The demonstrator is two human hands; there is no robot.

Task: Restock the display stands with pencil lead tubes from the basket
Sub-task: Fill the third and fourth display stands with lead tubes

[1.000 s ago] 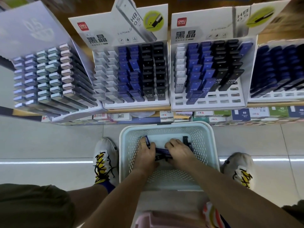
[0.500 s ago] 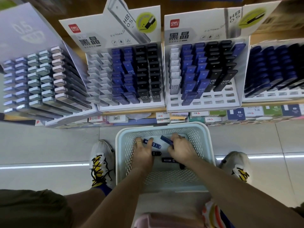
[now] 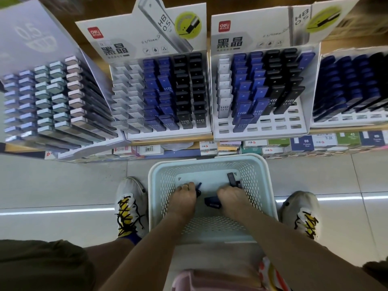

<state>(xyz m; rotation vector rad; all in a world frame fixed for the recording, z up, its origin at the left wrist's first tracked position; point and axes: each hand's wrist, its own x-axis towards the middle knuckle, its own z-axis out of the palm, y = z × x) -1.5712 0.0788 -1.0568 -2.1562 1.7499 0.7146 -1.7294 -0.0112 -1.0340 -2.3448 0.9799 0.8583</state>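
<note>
Slots lie empty along the right stand's front while both hands, left and right, gather lead tubes in the basket, grips curled around them.

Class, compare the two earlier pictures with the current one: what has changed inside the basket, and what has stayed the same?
The hands, bunched over one cluster of tubes a second ago, have drawn apart. The left hand now pinches a blue tube; the right hand rests by a dark tube, and a black tube lies uncovered beyond it. Both hands remain in the basket; the display stands look unchanged.
</note>
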